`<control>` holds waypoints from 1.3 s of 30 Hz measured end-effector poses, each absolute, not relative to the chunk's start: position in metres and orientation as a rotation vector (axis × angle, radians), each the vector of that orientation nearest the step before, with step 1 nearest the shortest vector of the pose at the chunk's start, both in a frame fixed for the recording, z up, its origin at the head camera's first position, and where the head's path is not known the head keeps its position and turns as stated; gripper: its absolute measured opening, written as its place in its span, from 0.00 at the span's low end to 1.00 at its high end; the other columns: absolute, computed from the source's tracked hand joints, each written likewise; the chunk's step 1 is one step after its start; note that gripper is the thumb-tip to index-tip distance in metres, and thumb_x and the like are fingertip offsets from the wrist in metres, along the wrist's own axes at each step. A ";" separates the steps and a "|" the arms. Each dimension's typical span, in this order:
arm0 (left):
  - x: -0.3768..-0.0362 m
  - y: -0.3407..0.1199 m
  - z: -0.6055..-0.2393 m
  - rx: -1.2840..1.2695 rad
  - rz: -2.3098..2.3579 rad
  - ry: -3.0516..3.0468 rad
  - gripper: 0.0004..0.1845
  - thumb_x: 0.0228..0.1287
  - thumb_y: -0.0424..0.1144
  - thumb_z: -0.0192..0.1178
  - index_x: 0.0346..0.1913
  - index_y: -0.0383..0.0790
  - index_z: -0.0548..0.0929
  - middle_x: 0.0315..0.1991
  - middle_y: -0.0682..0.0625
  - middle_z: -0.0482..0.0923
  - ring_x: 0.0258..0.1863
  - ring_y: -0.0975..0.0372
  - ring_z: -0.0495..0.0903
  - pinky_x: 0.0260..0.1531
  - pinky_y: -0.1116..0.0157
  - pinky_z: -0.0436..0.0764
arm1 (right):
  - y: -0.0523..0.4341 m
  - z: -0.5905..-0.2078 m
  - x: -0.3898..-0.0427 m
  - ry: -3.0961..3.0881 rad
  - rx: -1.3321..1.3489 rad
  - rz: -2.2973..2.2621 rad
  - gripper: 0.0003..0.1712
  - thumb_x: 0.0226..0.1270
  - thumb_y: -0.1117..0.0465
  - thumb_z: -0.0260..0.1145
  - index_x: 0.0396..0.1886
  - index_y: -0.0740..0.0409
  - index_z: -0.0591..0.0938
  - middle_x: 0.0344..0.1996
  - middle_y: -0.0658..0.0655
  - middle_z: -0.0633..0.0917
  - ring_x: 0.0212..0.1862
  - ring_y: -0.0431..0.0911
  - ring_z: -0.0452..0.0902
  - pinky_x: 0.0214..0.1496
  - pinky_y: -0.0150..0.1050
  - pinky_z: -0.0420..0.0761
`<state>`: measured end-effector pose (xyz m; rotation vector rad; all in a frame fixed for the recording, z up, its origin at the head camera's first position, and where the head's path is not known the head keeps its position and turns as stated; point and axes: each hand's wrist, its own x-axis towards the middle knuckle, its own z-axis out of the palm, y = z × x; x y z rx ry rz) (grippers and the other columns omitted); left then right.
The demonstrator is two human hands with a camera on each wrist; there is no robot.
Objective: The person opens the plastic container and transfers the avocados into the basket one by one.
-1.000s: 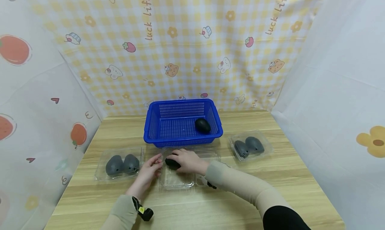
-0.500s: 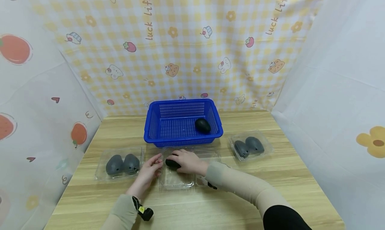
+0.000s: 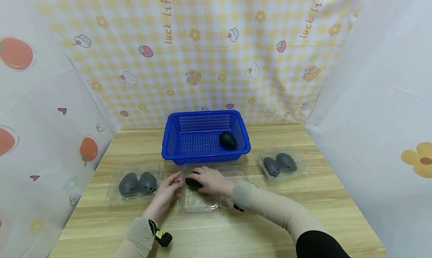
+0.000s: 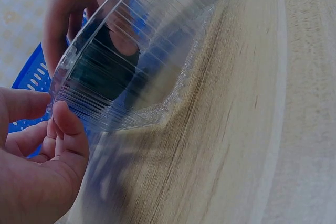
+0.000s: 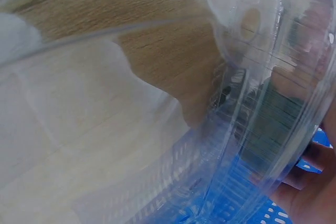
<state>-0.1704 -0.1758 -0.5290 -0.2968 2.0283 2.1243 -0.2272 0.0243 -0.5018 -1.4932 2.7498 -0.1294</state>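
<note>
A clear plastic clamshell box [image 3: 199, 205] lies opened out on the table in front of the basket. My left hand [image 3: 165, 192] is at its left side; in the left wrist view, the thumb and fingers pinch the box's rim [image 4: 59, 77]. My right hand [image 3: 212, 181] reaches into the box from above and grips a dark, egg-shaped avocado [image 3: 193, 183] near the back left corner. Through the clear wall in the left wrist view, the avocado [image 4: 100, 72] looks dark green. The right hand's fingers partly cover it.
Behind the box stands a blue plastic basket [image 3: 197, 158] with one dark avocado [image 3: 228, 140] inside. To the left sits a closed clear box [image 3: 113, 188] with two avocados [image 3: 129, 184], greyish through the lid. Another such box [image 3: 298, 153] with two is on the right.
</note>
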 end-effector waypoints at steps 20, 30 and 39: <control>-0.173 -0.175 -0.530 -0.330 2.132 2.027 0.25 0.70 0.28 0.52 0.69 0.32 0.65 0.46 0.48 0.69 0.34 0.63 0.70 0.26 0.69 0.74 | 0.027 -0.484 -0.230 2.765 -1.528 -0.176 0.38 0.58 0.53 0.74 0.69 0.47 0.71 0.61 0.53 0.75 0.60 0.48 0.70 0.57 0.40 0.77; -0.172 -0.175 -0.529 -0.312 2.131 2.033 0.26 0.71 0.28 0.51 0.69 0.31 0.64 0.47 0.46 0.69 0.34 0.63 0.71 0.25 0.69 0.74 | 0.031 -0.469 -0.232 2.781 -1.571 -0.186 0.38 0.58 0.54 0.74 0.68 0.47 0.72 0.61 0.53 0.74 0.59 0.49 0.71 0.55 0.41 0.78; -0.171 -0.177 -0.530 -0.313 2.125 2.026 0.26 0.71 0.27 0.51 0.70 0.31 0.64 0.48 0.44 0.69 0.36 0.61 0.71 0.27 0.69 0.75 | 0.034 -0.461 -0.234 2.800 -1.593 -0.227 0.35 0.59 0.53 0.73 0.67 0.46 0.73 0.61 0.53 0.75 0.60 0.48 0.71 0.55 0.41 0.78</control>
